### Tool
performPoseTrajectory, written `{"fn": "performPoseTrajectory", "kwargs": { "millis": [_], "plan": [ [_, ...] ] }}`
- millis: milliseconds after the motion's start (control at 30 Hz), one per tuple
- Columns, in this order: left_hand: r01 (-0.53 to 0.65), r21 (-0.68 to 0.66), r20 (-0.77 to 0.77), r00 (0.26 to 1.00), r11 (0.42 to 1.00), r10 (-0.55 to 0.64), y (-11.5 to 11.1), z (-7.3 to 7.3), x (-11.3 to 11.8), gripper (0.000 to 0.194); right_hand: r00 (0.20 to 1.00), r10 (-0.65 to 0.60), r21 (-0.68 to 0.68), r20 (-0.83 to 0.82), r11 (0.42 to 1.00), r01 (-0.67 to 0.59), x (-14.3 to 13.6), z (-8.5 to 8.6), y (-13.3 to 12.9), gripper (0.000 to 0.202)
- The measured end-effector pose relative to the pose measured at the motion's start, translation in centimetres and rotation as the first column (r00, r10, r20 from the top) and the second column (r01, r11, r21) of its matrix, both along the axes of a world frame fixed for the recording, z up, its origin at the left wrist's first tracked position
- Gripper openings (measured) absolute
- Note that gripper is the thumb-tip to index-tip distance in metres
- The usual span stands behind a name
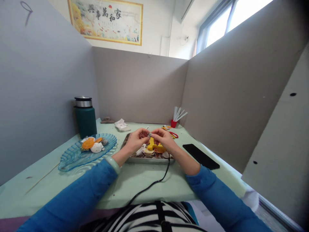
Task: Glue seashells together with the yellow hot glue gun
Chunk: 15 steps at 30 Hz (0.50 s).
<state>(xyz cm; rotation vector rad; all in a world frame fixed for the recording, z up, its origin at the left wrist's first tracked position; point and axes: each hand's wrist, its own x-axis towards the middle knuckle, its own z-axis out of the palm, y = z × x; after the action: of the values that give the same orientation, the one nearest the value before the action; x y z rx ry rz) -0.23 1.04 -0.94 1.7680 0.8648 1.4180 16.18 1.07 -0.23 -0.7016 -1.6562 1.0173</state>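
Observation:
My left hand [138, 138] and my right hand [162, 137] meet above the metal tray [147, 161], fingertips pinched together. Between them is a small greyish shell-like piece [149, 135], mostly covered by the fingers. Under the hands, the tray holds many seashells [147, 152] in orange, white and brown. A yellow glue gun [152, 145] lies on those shells, partly hidden by my right hand. Its black cord [154, 183] seems to run over the tray's front rim toward my lap.
Left stands a blue scalloped glass plate [70, 162] with shells, beside a teal bottle [86, 120]. Crumpled tissue [122, 124], red-handled scissors [173, 135] and a red cup of glue sticks [173, 123] sit behind. A black phone [201, 156] lies right. Grey partitions enclose the table.

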Motion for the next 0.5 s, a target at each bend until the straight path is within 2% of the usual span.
{"fn": "performPoseTrajectory", "kwargs": {
  "millis": [167, 267, 400, 500],
  "plan": [
    [-0.024, 0.002, -0.018, 1.0, 1.0, 0.024, 0.4, -0.3, -0.1, 0.027, 0.997, -0.036, 0.07, 0.065, 0.997, 0.032, 0.0, -0.5, 0.3, 0.027],
    [-0.058, -0.002, -0.057, 0.997, 0.998, 0.058, 0.5, -0.4, -0.2, 0.026, 0.985, -0.113, 0.16, 0.133, 0.983, 0.091, -0.1, -1.0, 0.8, 0.026],
    [-0.14, -0.032, -0.1, 0.986, 0.99, 0.136, 0.5, -0.5, -0.2, 0.022, 0.93, -0.315, 0.385, 0.192, 0.895, 0.224, -0.1, -1.2, 0.8, 0.021],
    [-0.14, -0.021, -0.118, 0.984, 0.99, 0.136, 0.5, -0.6, -0.3, 0.02, 0.902, -0.387, 0.521, 0.192, 0.819, 0.241, -0.1, -1.0, 0.3, 0.018]
  ]
}}
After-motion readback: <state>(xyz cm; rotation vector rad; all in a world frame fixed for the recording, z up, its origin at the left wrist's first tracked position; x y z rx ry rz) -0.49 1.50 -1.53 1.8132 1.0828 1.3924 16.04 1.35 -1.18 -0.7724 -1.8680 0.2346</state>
